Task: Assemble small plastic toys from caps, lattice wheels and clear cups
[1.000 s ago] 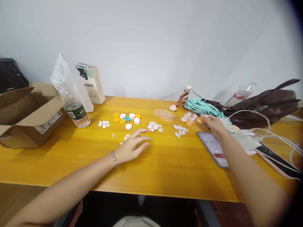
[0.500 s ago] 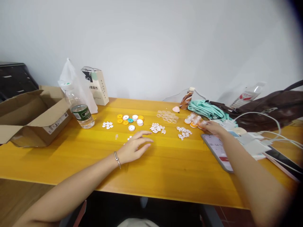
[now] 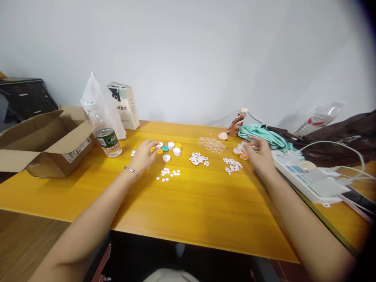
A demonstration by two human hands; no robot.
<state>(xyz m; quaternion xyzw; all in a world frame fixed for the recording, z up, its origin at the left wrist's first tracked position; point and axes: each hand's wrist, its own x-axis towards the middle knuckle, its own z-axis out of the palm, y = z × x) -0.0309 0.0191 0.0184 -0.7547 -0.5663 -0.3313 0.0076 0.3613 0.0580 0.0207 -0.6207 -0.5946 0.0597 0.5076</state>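
Observation:
My left hand [image 3: 144, 156] reaches over the left end of a cluster of yellow, white and teal round discs [image 3: 166, 158]. Its fingers are apart around a yellow disc [image 3: 152, 149], and I cannot see any grip on it. My right hand [image 3: 259, 156] is beside clear-topped pieces with orange bases [image 3: 243, 156], its fingers parted and the thumb side closest to them. Small white dots [image 3: 167, 179] lie to the right of my left wrist. Two piles of white openwork pieces [image 3: 198, 159] and several clear rings [image 3: 214, 149] sit between the hands.
At left stand an open cardboard box [image 3: 55, 168] and a water bottle [image 3: 108, 141], with a paper bag [image 3: 129, 113] behind. A brown drink bottle [image 3: 237, 123], green cloth [image 3: 258, 135], power strip with cables [image 3: 293, 171] and dark bag [image 3: 349, 135] fill the right side.
My left hand has moved left and away from me, from above the small white dots to the discs. My right hand has lifted slightly, its fingers now spread near the orange-based pieces. The view has shifted slightly.

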